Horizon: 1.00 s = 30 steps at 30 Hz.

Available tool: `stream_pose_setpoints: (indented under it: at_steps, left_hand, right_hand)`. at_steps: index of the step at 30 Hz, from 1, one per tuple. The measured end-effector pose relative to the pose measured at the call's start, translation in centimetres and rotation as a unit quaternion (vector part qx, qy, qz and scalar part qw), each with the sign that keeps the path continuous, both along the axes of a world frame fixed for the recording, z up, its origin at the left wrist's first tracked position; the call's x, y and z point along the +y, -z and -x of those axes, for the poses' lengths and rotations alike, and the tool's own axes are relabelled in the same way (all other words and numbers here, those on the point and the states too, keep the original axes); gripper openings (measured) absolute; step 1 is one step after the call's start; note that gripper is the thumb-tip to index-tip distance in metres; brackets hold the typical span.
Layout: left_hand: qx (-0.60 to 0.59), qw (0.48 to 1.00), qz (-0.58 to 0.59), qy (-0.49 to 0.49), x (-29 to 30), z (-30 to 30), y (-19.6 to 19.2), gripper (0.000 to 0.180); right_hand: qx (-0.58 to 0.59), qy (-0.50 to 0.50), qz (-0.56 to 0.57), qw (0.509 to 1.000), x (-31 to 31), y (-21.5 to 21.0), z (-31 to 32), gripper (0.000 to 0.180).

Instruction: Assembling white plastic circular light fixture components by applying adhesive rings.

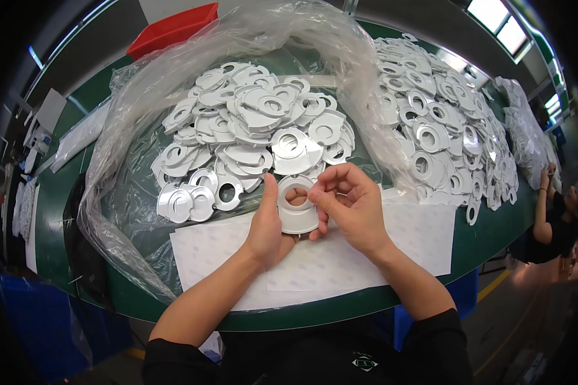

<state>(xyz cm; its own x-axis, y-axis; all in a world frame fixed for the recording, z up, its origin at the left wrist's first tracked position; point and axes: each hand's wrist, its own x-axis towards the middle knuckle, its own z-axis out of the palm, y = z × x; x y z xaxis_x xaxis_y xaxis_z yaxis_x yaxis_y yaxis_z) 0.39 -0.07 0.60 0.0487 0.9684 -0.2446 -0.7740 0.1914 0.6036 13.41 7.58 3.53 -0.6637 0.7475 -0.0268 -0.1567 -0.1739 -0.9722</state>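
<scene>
My left hand (268,232) grips a white plastic ring-shaped part (300,221) with a round hole and a flared lower edge, thumb along its left side. Fingers of that hand show through the hole. My right hand (353,205) is closed in a pinch at the part's upper right rim; whatever lies between its thumb and forefinger is too small to make out. Both hands are above white sheets (366,256) on the table. Just beyond them rises a heap of similar white parts (263,109) on clear plastic film.
Crumpled clear plastic bag (359,83) edges curve around the heap. A second pile of white parts (443,122) covers the right side of the green table (192,319). A red bin (172,31) stands at the back left. Another person (549,218) is at the far right.
</scene>
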Motion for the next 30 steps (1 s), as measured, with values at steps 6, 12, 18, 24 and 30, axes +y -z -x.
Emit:
stream_pose_setpoints:
  at_steps: [6,12,18,24,30]
  left_hand:
    - [-0.003,1.000,0.005,-0.004,-0.01,0.01,-0.07,0.081]
    - [0.001,1.000,0.002,-0.003,0.02,-0.04,-0.11,0.081]
    - [0.002,1.000,0.003,-0.003,-0.05,0.04,-0.13,0.079]
    - [-0.008,1.000,-0.019,-0.010,-0.13,-0.04,-0.16,0.064]
    - [0.047,0.999,-0.027,-0.005,-0.07,0.06,-0.01,0.016]
  right_hand:
    - [-0.001,-0.002,-0.010,1.000,0.02,0.18,0.05,0.019]
    - [-0.005,0.003,-0.012,1.000,0.00,0.16,0.01,0.018]
    - [-0.013,0.004,-0.025,1.000,-0.01,0.24,0.05,0.017]
    - [-0.014,0.002,-0.024,1.000,-0.03,0.31,0.06,0.016]
    - [-0.019,0.008,-0.051,0.998,-0.06,0.49,0.04,0.016]
